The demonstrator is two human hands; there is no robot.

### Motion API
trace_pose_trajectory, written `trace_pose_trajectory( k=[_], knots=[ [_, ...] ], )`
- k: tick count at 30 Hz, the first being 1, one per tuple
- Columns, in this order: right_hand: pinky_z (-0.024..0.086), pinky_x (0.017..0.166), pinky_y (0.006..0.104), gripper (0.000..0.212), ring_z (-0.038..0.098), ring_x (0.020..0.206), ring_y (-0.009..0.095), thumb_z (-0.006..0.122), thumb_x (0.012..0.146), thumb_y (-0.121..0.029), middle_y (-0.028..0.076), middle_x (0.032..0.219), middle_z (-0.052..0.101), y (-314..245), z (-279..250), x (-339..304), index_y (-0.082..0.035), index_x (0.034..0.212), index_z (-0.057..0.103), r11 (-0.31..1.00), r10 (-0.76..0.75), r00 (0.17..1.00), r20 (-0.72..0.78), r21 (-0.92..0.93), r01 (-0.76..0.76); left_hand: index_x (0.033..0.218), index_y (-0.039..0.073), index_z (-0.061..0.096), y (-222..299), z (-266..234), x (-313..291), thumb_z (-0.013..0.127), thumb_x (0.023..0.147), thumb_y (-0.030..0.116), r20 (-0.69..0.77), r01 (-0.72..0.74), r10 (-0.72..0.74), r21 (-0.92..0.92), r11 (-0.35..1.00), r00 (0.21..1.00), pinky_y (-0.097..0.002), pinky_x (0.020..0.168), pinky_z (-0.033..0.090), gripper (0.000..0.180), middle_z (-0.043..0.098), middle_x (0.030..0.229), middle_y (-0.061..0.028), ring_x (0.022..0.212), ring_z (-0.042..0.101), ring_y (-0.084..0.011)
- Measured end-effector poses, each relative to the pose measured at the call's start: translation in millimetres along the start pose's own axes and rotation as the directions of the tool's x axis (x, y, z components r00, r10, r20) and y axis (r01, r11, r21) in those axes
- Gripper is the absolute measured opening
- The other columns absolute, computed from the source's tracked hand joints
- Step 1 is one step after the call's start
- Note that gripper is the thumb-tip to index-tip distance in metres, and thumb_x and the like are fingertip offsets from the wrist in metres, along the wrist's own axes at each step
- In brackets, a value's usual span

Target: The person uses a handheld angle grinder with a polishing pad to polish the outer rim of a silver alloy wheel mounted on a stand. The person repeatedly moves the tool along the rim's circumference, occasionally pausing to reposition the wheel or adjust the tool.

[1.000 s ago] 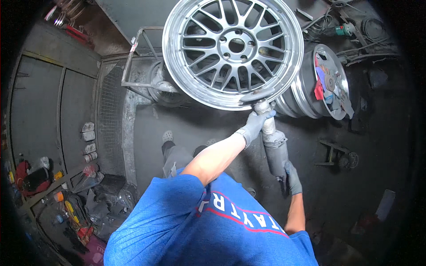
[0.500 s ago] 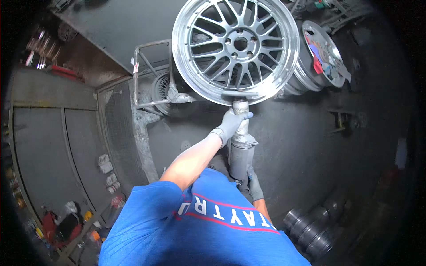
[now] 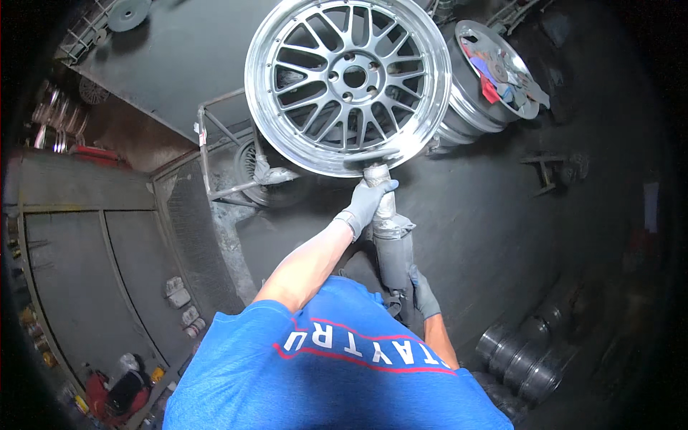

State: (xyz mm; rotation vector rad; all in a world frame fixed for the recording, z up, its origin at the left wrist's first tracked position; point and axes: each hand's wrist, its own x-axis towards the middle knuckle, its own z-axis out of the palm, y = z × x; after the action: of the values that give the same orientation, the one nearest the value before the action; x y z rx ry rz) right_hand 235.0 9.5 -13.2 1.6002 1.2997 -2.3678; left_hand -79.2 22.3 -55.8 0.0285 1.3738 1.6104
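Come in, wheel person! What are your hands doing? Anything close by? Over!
Left hand gripping front of power tool, right hand at its rear. Disc at silver wheel's lower rim. Metal frame left of wheel.

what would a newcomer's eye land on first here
The big silver multi-spoke wheel at top centre stands out first. Just below it, the gloved left hand and right hand hold a grey power tool, its disc at the wheel's lower edge. A bright blue shirt fills the bottom centre.

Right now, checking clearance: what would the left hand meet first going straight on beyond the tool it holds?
Probably the shiny wheel rim, ahead of the left hand; depth is unclear.
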Motion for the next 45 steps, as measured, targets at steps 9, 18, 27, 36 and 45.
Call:
trace_pose_trajectory(
  k=[9,18,27,36,45],
  knots=[
    [0.055,0.069,0.031,0.066,0.068,0.086,0.014,0.069,0.106,-0.056,0.004,0.111,0.074,-143,-149,37,-0.004,0.146,0.065,0.974,0.011,1.0,0.019,-0.228,-0.006,0.131,0.005,0.071,-11,124,37,0.094,0.088,0.032,-0.145,-0.113,0.066,-0.345,0.932,0.987,-0.0373,0.103,0.056,0.056,0.076,0.122,-0.007,0.112,0.071,-0.0204],
    [0.047,0.113,0.0351,0.072,0.062,0.132,0.022,0.065,0.109,-0.051,0.014,0.146,0.068,-288,-247,89,0.005,0.155,0.057,0.737,-0.132,0.979,0.153,-0.646,0.2,0.124,0.01,0.072,-1,196,90,0.092,0.09,0.029,-0.151,-0.133,0.058,-0.557,0.82,0.987,-0.0398,0.095,0.058,0.043,0.076,0.114,-0.0044,0.104,0.072,-0.0192],
    [0.058,0.085,0.0331,0.065,0.07,0.106,0.017,0.066,0.106,-0.057,0.009,0.129,0.073,-210,-212,68,-0.004,0.145,0.066,0.915,0.084,0.993,0.084,-0.4,-0.044,0.125,0.008,0.073,-20,157,58,0.093,0.09,0.028,-0.227,-0.19,0.095,-0.442,0.876,0.969,-0.0388,0.094,0.058,0.045,0.077,0.115,-0.006,0.103,0.073,-0.0188],
    [0.06,0.074,0.0339,0.079,0.073,0.091,0.018,0.056,0.107,-0.071,0.009,0.124,0.076,-56,-66,11,-0.005,0.15,0.063,0.994,0.102,0.987,0.12,-0.054,-0.096,0.122,0.003,0.073,6,48,-10,0.093,0.086,0.026,-0.231,-0.106,0.074,-0.129,0.986,0.97,-0.0367,0.089,0.059,0.047,0.077,0.112,-0.009,0.098,0.073,-0.0193],
    [0.062,0.09,0.0378,0.09,0.074,0.107,0.023,0.053,0.106,-0.075,0.015,0.133,0.074,-2,-23,4,0.0,0.155,0.058,0.969,0.194,0.936,0.295,0.093,-0.23,0.123,0.0,0.073,19,-3,-21,0.093,0.082,0.031,-0.201,-0.111,0.106,-0.012,0.994,0.974,-0.0386,0.092,0.059,0.055,0.079,0.114,-0.0141,0.101,0.076,-0.0226]
  ],
)
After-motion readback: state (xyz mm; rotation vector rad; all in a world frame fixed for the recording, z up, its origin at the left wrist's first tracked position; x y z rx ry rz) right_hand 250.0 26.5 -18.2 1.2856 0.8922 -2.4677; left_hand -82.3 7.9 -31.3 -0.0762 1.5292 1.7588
